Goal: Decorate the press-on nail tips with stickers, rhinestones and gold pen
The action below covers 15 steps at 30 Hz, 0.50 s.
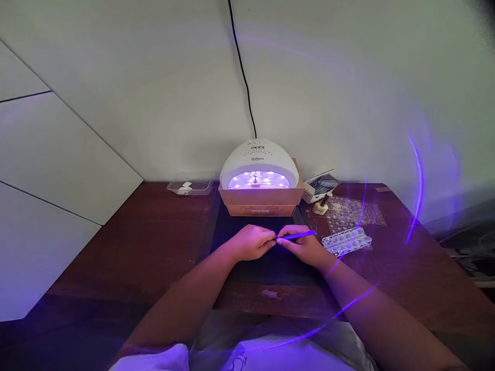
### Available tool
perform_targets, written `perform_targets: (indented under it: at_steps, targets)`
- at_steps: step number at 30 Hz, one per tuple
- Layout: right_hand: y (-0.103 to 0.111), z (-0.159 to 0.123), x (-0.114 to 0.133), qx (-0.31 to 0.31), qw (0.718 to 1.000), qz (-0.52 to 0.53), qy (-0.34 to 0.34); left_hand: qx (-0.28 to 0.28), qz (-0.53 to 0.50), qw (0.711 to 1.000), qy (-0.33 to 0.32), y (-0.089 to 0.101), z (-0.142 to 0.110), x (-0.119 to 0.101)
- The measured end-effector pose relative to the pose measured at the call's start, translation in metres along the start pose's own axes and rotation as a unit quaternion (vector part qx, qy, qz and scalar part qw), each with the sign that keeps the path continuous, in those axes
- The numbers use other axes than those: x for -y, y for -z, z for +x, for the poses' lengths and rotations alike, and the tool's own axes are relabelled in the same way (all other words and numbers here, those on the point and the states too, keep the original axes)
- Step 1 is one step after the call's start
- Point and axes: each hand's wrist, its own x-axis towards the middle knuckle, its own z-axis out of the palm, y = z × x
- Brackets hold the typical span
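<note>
Both my hands rest on a dark mat (247, 268) in the middle of the brown table (127, 247). My left hand (252, 242) is curled, its fingertips pinched on something too small to make out. My right hand (303, 246) grips a thin blue stick-like tool (301, 235) that points right, its near end meeting my left fingertips. Just beyond the hands a white domed nail lamp (258, 164) glows violet and sits on a cardboard box (261, 202).
A clear segmented tray (347, 241) lies right of my right hand, with a clear patterned sheet (353, 211), a small bottle (320, 206) and a small box (320, 185) behind it. A shallow clear container (190, 186) stands left of the lamp. A black cable (242, 67) runs up the wall.
</note>
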Motion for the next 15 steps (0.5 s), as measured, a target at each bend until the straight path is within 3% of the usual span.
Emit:
perform_targets:
  at_steps: [15]
  targets:
    - [0.0013,0.0002,0.0009,0.003,1.000,0.017,-0.007,-0.002,0.015,1.000,0.001,-0.0009,-0.0013,0.0008]
